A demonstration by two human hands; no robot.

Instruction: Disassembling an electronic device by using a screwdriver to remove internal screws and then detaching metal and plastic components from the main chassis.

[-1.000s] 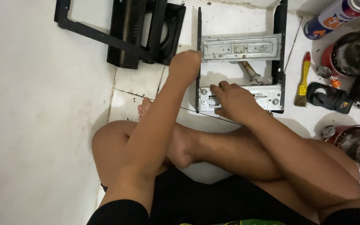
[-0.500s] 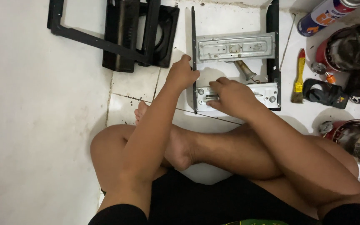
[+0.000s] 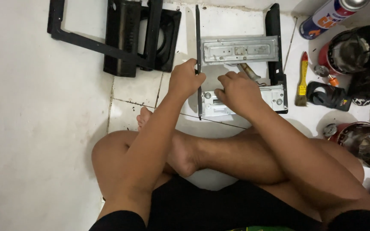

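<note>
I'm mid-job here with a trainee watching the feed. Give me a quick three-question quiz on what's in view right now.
1. True or false: the left hand grips the black side rail of the metal frame.
2. Which thing lies directly right of the frame? A) a yellow-handled brush B) a hammer C) a glove
3. Fill in: the right hand rests on the frame's ______ end, the one closer to the person.

Key
1. True: its grip closes on the rail's left edge.
2. A: the yellow-handled brush lies on the white tiled floor beside the frame.
3. Near: the hand covers the light-coloured panel there.
</note>
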